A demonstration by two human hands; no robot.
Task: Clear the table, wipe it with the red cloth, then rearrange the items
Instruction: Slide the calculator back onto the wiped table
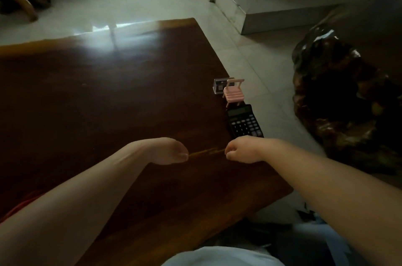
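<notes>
While both hands meet over the right half of the surface [91, 91], a thin stick [203, 152] (a pencil or chopstick, too dim to tell) spans the gap between them. The left hand [169, 151] is curled over one end and the right hand [243, 150] is closed on the other; the fingers themselves are mostly hidden, so how firm either hold is I cannot tell. Along the right edge sit a calculator [244, 122], a pink toy chair [233, 92] and a small clear box [218, 87], the calculator overhanging slightly. A strip of red cloth [26, 202] shows at the near left edge, under the left forearm. Likely risks: the right wrist, just beside the calculator, could nudge it off the edge, and the stick could roll away if released loosely.
</notes>
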